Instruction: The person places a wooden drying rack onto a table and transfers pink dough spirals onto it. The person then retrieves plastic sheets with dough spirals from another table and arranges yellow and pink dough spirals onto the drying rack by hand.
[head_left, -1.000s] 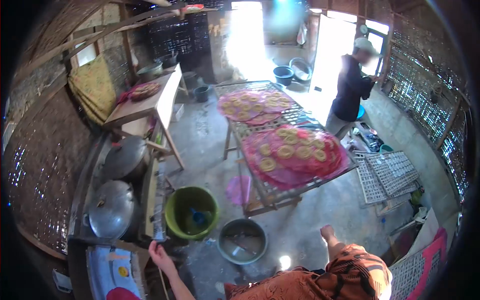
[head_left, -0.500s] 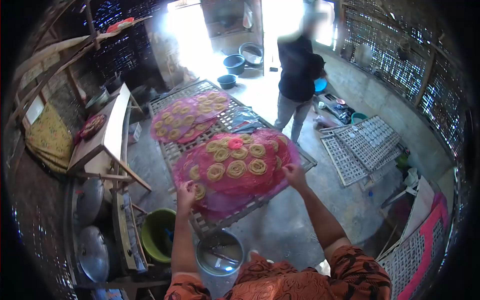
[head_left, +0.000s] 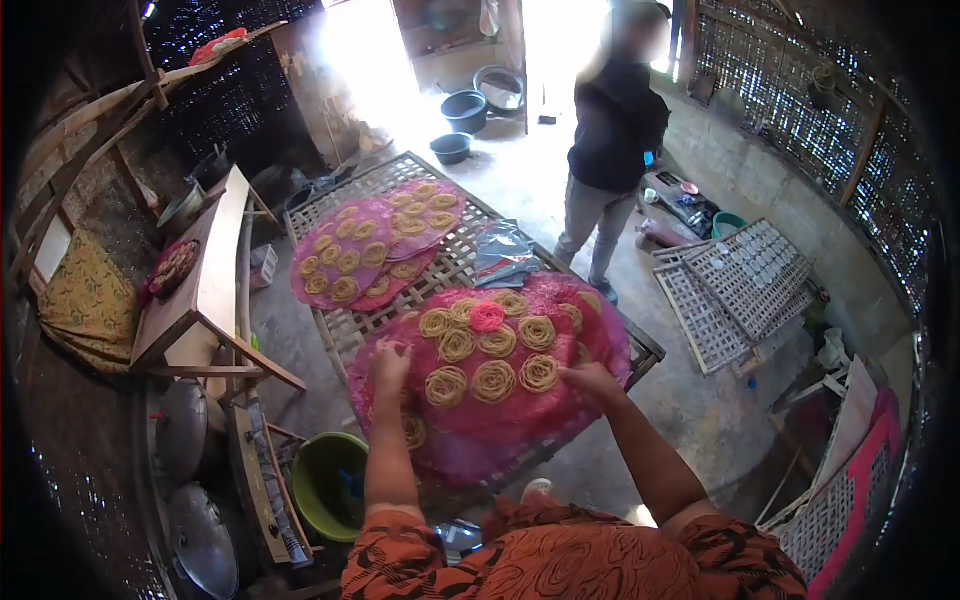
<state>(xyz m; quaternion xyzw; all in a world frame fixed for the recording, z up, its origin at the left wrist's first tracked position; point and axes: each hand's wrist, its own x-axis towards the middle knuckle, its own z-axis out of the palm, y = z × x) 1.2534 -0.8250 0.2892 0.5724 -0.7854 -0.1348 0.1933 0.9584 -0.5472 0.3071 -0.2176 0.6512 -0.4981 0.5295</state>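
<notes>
Round yellow coils of noodle-like strands [head_left: 493, 382], with one pink coil [head_left: 487, 317] among them, lie on a pink mesh sheet [head_left: 466, 299]. More pink sheets lie beneath it on a woven bamboo rack [head_left: 470, 215]. My left hand [head_left: 391, 366] is closed at the sheet's left side, fingers pinched on its edge. At the right side, my right hand [head_left: 592, 382] pinches the sheet close to a yellow coil. A lone coil [head_left: 413, 432] shows on a lower layer beside my left forearm.
Beyond lies another pink sheet of coils [head_left: 376, 228], near a silver plastic bag [head_left: 505, 254]. A person [head_left: 612, 140] stands past the rack. A green basin [head_left: 330, 487] and lidded pots [head_left: 203, 540] sit at left, below a wooden bench [head_left: 205, 270]. Bamboo trays [head_left: 740, 280] lie at right.
My left hand has moved away from me, my right hand slightly nearer. The top sheet with its coils has shifted a little toward me. The view has shifted too.
</notes>
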